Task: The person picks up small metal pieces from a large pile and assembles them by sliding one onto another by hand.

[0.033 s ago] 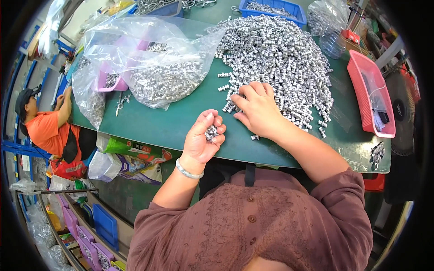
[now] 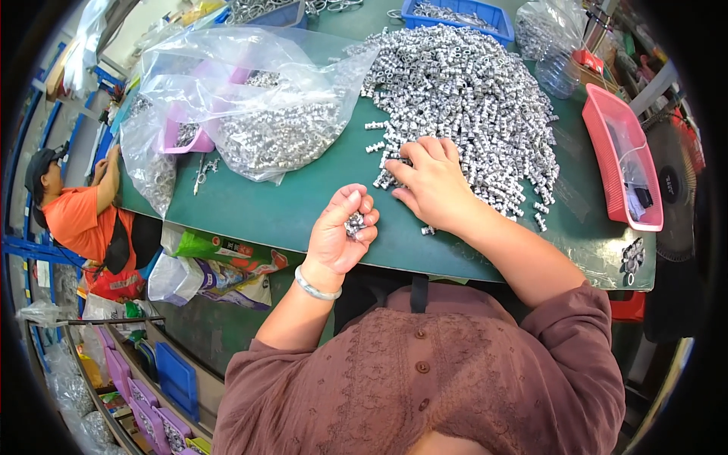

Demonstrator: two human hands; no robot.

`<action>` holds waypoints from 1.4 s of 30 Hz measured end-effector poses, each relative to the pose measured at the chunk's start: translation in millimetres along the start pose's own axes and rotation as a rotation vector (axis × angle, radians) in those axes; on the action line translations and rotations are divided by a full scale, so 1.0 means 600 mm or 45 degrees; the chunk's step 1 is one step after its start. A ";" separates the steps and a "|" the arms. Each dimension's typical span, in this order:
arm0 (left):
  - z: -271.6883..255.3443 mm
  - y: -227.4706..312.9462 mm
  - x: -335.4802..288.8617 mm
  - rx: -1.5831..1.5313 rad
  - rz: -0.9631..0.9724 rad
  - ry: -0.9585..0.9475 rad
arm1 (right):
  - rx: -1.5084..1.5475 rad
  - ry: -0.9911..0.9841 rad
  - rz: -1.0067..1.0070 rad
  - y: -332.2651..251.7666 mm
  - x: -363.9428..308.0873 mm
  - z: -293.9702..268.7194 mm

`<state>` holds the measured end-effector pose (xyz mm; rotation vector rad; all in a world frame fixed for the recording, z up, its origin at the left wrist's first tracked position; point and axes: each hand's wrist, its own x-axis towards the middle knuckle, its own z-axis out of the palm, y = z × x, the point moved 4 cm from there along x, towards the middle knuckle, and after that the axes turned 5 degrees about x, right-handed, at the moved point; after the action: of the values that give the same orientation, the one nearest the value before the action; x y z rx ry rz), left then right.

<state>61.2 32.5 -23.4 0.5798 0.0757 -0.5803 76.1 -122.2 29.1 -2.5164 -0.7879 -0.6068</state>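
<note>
My left hand [image 2: 341, 231] is closed round several small silver metal fittings [image 2: 354, 224], held above the table's near edge. A pale bangle [image 2: 315, 286] circles that wrist. My right hand [image 2: 432, 178] rests palm down on the near left edge of a large heap of silvery ribbed metal fittings [image 2: 470, 98]. Its thumb and index finger are apart, with loose fittings beside their tips. What lies beneath the palm is hidden. A few single fittings sit left of the heap, and one lies just below my right hand.
The green table [image 2: 250, 212] holds a clear plastic bag [image 2: 280, 136] of metal parts, a purple bin [image 2: 189, 136], a blue tray [image 2: 462, 23] and a pink basket [image 2: 623, 163]. A fan [image 2: 671, 182] stands at right. A co-worker in orange [image 2: 83, 220] is at far left.
</note>
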 end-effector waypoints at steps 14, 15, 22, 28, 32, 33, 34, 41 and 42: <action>0.021 -0.008 -0.002 0.384 -0.016 0.180 | 1.450 0.011 0.430 0.019 -0.012 -0.004; 0.024 -0.010 -0.003 0.425 -0.033 0.161 | 1.603 -0.083 0.547 0.023 -0.017 -0.001; 0.049 -0.014 -0.008 0.459 -0.070 0.037 | 1.727 -0.084 0.600 0.030 -0.027 0.001; 0.063 -0.011 -0.011 0.450 -0.037 0.076 | 1.839 -0.123 0.663 0.029 -0.030 -0.003; 0.058 -0.009 -0.006 0.535 0.035 0.081 | 1.857 -0.158 0.601 0.018 -0.028 -0.006; 0.057 -0.010 -0.007 0.535 0.036 0.083 | 1.881 -0.168 0.558 0.014 -0.027 -0.007; 0.056 -0.011 -0.007 0.533 0.040 0.112 | 1.881 -0.167 0.557 0.014 -0.028 -0.007; 0.053 -0.013 -0.005 0.511 0.013 0.129 | 1.881 -0.202 0.464 0.015 -0.031 -0.005; 0.053 -0.012 -0.006 0.509 0.013 0.131 | 1.882 -0.204 0.466 0.014 -0.031 -0.004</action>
<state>51.4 12.1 0.3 0.9985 0.0537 -0.5585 66.6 -137.5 19.1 -1.2389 -0.4686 0.2897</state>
